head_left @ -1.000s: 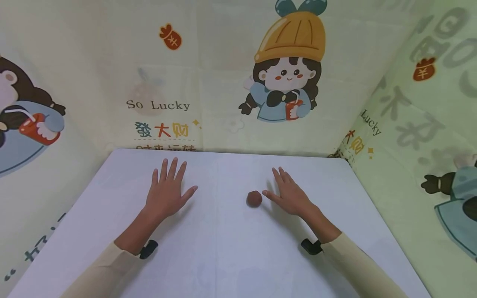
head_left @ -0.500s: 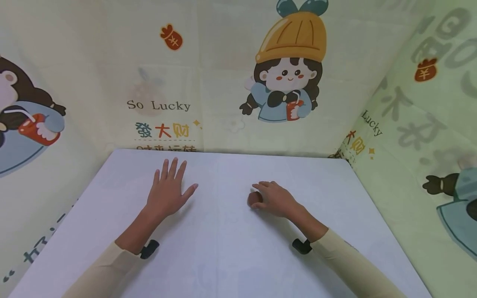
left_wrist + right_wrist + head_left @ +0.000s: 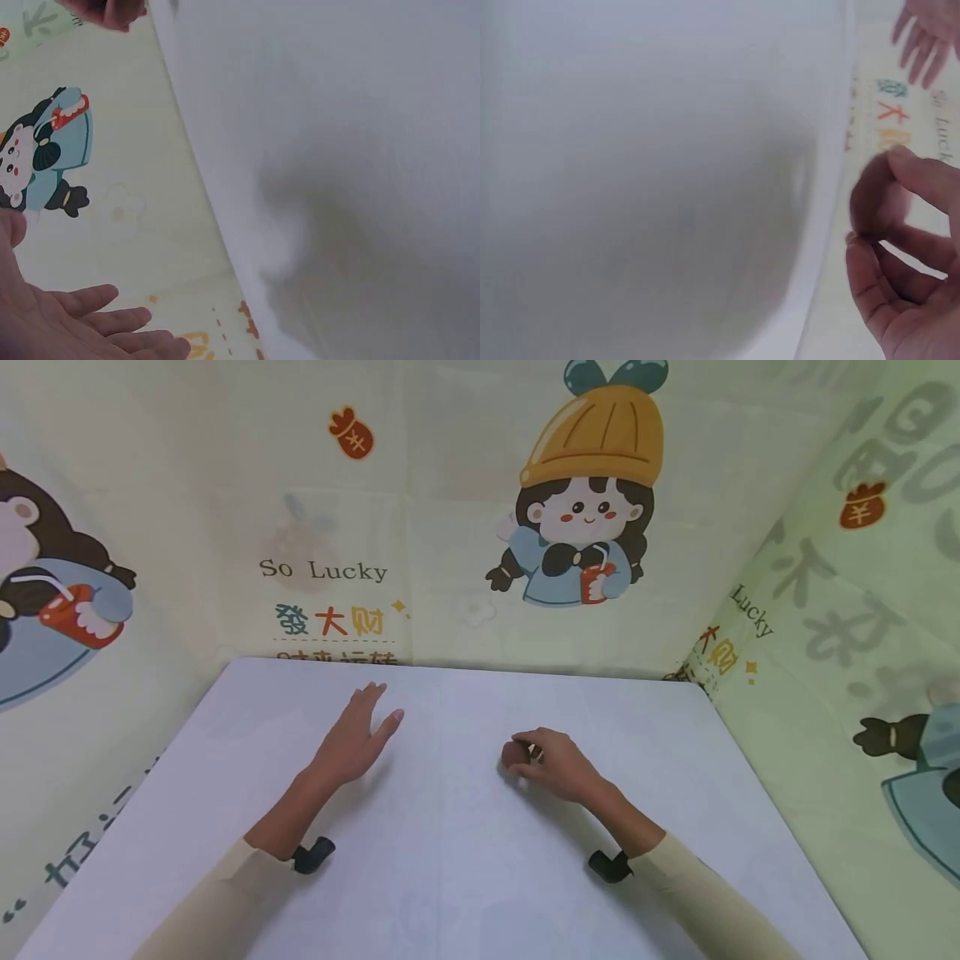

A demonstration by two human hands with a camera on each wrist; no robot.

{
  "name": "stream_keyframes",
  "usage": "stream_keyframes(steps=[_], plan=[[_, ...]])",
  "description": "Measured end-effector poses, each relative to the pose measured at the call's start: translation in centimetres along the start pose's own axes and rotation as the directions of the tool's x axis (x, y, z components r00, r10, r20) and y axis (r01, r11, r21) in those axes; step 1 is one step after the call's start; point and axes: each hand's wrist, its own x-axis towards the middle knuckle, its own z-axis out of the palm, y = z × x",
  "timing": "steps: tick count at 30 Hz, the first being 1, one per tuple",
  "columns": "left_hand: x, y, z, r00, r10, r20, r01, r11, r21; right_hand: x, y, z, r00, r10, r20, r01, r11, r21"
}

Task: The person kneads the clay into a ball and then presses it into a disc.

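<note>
White worktop (image 3: 465, 860), backed by cartoon-print cloth (image 3: 450, 527). Right hand (image 3: 558, 766): grip closed around a small brown clay ball (image 3: 876, 201), pinched between thumb and fingertips. Left hand (image 3: 356, 739): well apart from the ball, fingers straight, holding nothing.

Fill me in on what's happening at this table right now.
A person sits at a white table. Their right hand pinches a small brown ball between thumb and fingers, just above the tabletop. Their left hand is open with straight fingers, turned on its edge to the left and holding nothing. Cartoon-printed cloth hangs behind.
</note>
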Motion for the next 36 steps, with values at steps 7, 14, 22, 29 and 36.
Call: stream_keyframes(steps=[7,14,22,29,36], plan=[[0.7,1.8,1.4,0.998,0.010,-0.054,-0.026,0.955,-0.296,-0.4,-1.7,-0.5,0.986,0.032,-0.167,0.022,0.950,0.312],[1.1,4.5,4.1,0.986,0.072,-0.152,-0.141,0.850,-0.508,-0.6,-4.4,-0.3,0.979,0.074,-0.189,0.061,0.783,0.619],[1.2,7.3,6.3,0.957,0.154,-0.244,-0.283,0.671,-0.685,-0.3,-5.9,-0.1,0.993,0.082,-0.089,0.022,0.604,0.797],[1.6,9.3,7.2,0.935,0.204,-0.292,-0.356,0.533,-0.767,-0.1,-6.7,0.1,0.995,0.084,-0.060,0.011,0.499,0.866],[1.5,10.1,8.3,0.921,0.237,-0.309,-0.389,0.520,-0.760,-0.2,-7.1,0.8,0.998,0.041,-0.047,0.024,0.447,0.894]])
